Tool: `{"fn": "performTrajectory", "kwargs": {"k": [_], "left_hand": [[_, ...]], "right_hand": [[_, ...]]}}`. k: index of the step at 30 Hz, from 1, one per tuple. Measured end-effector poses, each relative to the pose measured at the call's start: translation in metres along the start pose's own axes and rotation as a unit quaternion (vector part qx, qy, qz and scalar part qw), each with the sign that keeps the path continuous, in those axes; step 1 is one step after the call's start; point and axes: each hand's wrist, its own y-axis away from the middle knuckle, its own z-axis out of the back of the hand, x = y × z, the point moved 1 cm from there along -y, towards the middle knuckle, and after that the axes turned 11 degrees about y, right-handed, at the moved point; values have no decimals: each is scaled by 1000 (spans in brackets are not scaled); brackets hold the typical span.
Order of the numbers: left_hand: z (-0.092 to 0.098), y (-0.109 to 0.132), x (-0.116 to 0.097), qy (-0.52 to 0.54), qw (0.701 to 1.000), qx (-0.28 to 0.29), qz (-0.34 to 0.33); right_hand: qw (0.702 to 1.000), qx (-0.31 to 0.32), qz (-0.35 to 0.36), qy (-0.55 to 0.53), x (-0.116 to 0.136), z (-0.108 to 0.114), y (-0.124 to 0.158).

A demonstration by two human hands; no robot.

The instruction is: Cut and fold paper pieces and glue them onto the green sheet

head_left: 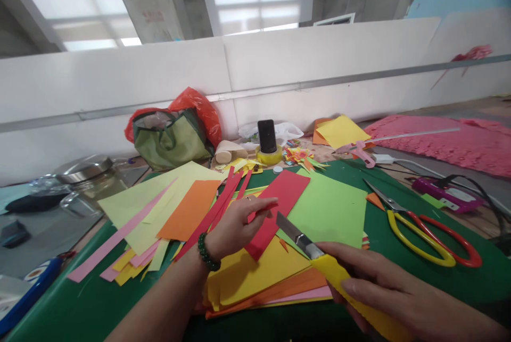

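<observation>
My right hand (383, 283) is wrapped round the yellow handle of a utility knife (332, 272), its blade out and angled up to the left. The blade tip is close to a red paper sheet (288, 193). Over the left part of that sheet is my left hand (243, 219), fingers stretched to the right and thumb below; I see nothing held in it. A green paper sheet (331, 206) lies right of the red one. Yellow paper (259, 273) tops a stack with orange and pink layers beneath my hands. Red paper strips (221, 206) lie behind my left wrist.
Large scissors (419, 235) lie on the green mat (475, 278) at right. Behind are a pink glue gun (361, 153), a phone (267, 136) upright at a tape roll (269, 157), and paper flowers (299, 156). A glass jug (90, 185) stands left, near a green bag (171, 140).
</observation>
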Motion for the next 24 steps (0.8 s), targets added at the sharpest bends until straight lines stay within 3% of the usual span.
{"fn": "performTrajectory", "kwargs": {"k": [2, 4, 7, 10, 12, 17, 24], "left_hand": [[0, 0, -1, -23, 1000, -14, -13], [-1, 0, -1, -35, 999, -21, -20], [-3, 1, -2, -22, 999, -17, -18], [-5, 1, -2, 1, 1000, -2, -13], [-6, 1, -3, 8, 1000, 2, -13], [-8, 2, -3, 9, 1000, 7, -20], [-10, 1, -4, 27, 999, 10, -44]], "right_hand": [[1000, 17, 5, 2, 0, -1, -2], [1000, -7, 16, 11, 2, -1, -4], [992, -107, 53, 40, 9, 4, -9], [964, -219, 102, 115, 19, 12, -15], [942, -258, 124, 176, 27, 17, -21], [901, -303, 145, 275, 45, 17, -46], [874, -279, 207, 341, 57, 6, -73]]}}
